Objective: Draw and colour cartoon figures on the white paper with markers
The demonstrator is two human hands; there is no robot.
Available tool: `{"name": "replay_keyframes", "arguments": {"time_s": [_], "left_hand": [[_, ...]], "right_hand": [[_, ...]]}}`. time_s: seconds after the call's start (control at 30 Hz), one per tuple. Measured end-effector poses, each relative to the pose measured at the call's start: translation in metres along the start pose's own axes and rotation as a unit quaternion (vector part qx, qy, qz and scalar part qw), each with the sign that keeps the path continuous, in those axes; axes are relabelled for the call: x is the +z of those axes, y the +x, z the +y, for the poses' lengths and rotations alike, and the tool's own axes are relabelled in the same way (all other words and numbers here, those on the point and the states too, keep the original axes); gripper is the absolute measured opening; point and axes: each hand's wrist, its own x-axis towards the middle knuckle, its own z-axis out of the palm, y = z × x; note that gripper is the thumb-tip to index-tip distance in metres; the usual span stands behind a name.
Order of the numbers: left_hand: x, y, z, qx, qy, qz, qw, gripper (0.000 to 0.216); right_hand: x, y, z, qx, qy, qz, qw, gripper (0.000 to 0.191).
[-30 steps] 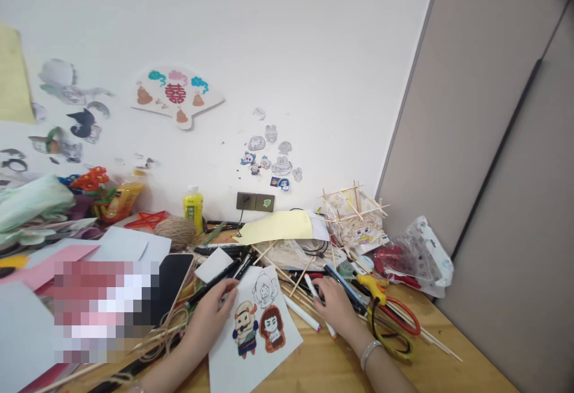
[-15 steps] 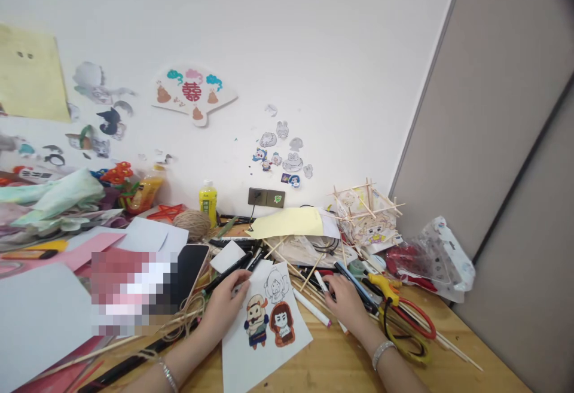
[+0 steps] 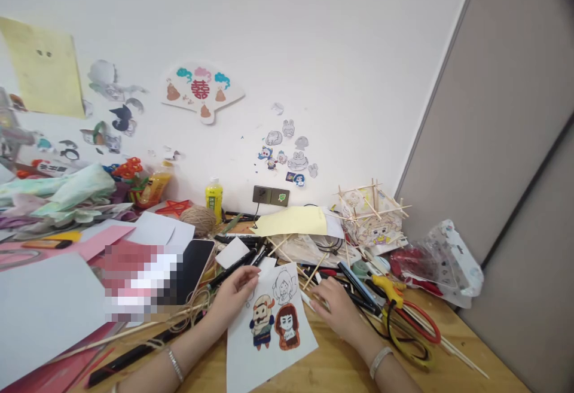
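Note:
A white sheet of paper point(image 3: 244, 360) carries two coloured cartoon figures and one uncoloured line drawing. My left hand point(image 3: 237, 297) is closed at the sheet's upper left edge, its thumb lying on the paper. To the right of the sheet, my right hand point(image 3: 336, 308) curls its fingers over a white marker point(image 3: 307, 299), most of which the hand hides. Just above those fingers lie wooden sticks point(image 3: 315, 270) and dark and blue pens point(image 3: 354, 282).
Yellow-handled scissors point(image 3: 392, 292) lie right of my right hand. A phone point(image 3: 194, 270), a twine ball point(image 3: 198, 221) and paper sheets point(image 3: 45, 315) crowd the left. Behind are a yellow bottle point(image 3: 214, 198), a stick-and-paper lantern point(image 3: 374, 216) and the wall.
My right hand has shifted left and down onto the white marker lying beside the sheet, covering its magenta end. My left hand stays at the paper. The whole view has shifted slightly right.

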Motion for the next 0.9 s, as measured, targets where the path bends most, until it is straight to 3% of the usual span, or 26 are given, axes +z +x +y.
{"name": "replay_keyframes", "arguments": {"time_s": [0.27, 0.5, 0.9], "left_hand": [[0.007, -0.007, 0.004, -0.045, -0.076, -0.039, 0.995, 0.044], [0.010, -0.013, 0.012, -0.067, -0.066, -0.057, 0.994, 0.039], [0.009, -0.007, 0.006, -0.063, 0.004, -0.067, 0.996, 0.031]], "right_hand": [[0.007, 0.002, -0.007, 0.029, 0.102, 0.013, 0.994, 0.016], [0.024, 0.005, -0.001, 0.108, 0.267, 0.076, 0.955, 0.015], [0.013, 0.007, -0.004, 0.158, 0.318, 0.091, 0.930, 0.022]]}}
